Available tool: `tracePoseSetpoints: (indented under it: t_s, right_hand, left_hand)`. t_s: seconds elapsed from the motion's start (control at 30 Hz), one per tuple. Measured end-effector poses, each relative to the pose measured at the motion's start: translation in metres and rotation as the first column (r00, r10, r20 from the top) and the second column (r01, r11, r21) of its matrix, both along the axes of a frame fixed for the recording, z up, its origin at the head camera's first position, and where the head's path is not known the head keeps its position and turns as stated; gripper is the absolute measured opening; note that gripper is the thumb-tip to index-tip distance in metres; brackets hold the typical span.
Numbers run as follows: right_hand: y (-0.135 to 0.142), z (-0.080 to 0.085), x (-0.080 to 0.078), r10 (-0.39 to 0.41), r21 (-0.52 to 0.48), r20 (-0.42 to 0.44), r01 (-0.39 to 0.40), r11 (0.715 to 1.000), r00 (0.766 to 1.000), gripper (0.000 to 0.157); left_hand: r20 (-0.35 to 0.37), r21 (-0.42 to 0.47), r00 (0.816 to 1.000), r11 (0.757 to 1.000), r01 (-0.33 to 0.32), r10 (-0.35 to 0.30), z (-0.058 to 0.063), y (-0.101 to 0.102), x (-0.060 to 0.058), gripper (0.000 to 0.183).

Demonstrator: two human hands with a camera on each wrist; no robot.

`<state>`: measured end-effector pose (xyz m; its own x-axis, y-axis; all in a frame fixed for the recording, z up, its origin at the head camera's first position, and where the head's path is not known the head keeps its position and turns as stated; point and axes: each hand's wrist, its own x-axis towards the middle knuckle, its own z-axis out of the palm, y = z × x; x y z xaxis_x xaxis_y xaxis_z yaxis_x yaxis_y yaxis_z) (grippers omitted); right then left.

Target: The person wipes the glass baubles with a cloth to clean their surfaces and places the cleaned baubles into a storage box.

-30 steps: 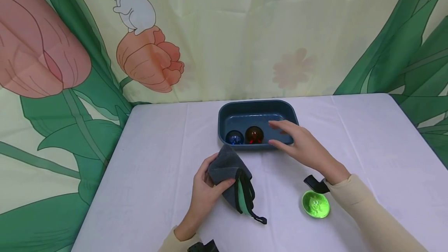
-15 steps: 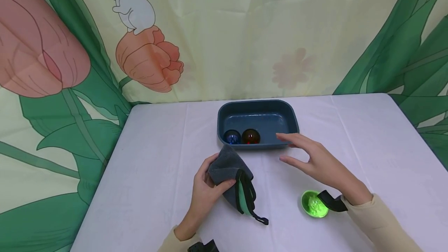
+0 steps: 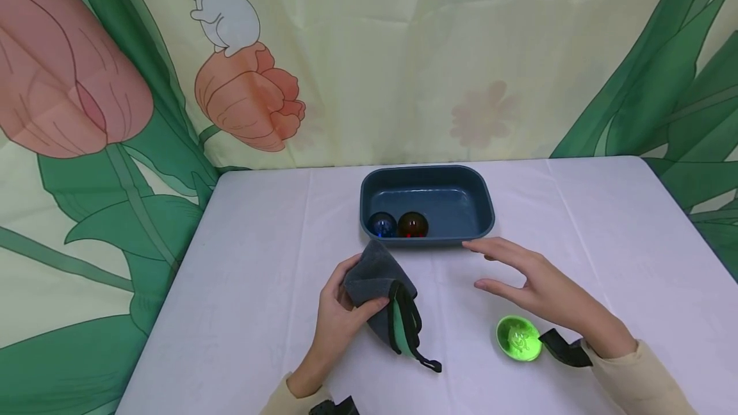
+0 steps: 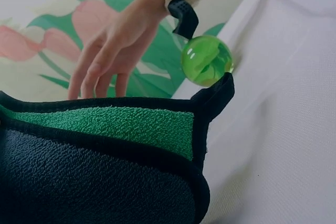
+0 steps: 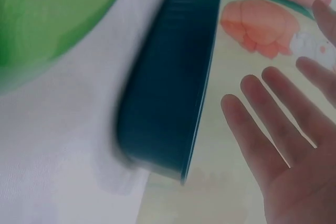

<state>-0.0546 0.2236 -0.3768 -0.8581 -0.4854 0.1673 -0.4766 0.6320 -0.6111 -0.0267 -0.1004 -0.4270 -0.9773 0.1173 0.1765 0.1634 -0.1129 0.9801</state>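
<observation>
My left hand [image 3: 341,319] grips a folded dark grey cloth [image 3: 377,277] with a green inner side, black edging and a small loop. The thumb lies over its front. My right hand [image 3: 536,280] hovers to the right of the cloth, fingers spread and holding nothing. Below it on the table sits a clear green ball [image 3: 519,338], close by the strap on the right wrist. In the blue tray [image 3: 461,240] a blue ball [image 3: 383,225] and a dark red ball [image 3: 413,225] lie side by side at the front left. The right wrist view shows the fingers [image 5: 273,124] straight.
White cloth covers the table [image 3: 259,287]. Behind its far edge hangs a curtain [image 3: 369,82] printed with flowers and a white animal. The tray stands near that far edge.
My right hand has drawn back from over the tray, toward me and to the right, nearer the green ball. The two balls in the tray have shifted slightly. My left hand keeps its hold on the cloth.
</observation>
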Motion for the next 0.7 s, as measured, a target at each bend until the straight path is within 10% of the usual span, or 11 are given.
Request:
tracePoseSetpoints:
  t_s: [0.7]
  right_hand:
    - [0.028, -0.016, 0.024, 0.166, -0.017, 0.134, -0.165, 0.986, 0.977, 0.061]
  left_hand:
    - [-0.01, -0.01, 1.0, 1.0, 0.001, -0.001, 0.001, 0.001, 0.002, 0.068]
